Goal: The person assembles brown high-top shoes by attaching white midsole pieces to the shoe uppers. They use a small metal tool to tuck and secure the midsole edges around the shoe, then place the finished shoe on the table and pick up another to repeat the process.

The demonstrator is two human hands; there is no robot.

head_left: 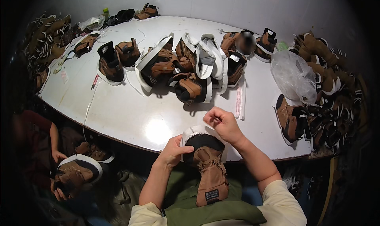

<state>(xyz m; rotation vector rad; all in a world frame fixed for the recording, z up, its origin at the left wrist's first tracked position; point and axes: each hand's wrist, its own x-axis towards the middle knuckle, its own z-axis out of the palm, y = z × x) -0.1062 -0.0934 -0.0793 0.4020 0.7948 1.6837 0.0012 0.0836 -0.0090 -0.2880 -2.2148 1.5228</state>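
Observation:
A brown and black shoe upper (210,171) lies over my lap, its toe pointing to the table and a white stitched rim (198,130) around the toe. My left hand (174,151) grips the toe's left side, thumb on the black toe cap. Just beyond the toe's right side, my right hand (223,123) is raised with its fingers curled into a pinch; whatever they hold is too small to make out. In front of my hands on the white table (122,119) sits a cluster of shoes, the nearest a brown and black shoe (192,89).
At the left, another person's hands hold a brown shoe (77,172). Piles of brown uppers (43,34) stand at the far left, with more shoes (291,121) heaped at the right. A clear plastic bag (291,73) rests against that heap. A paper strip (240,101) lies near the middle.

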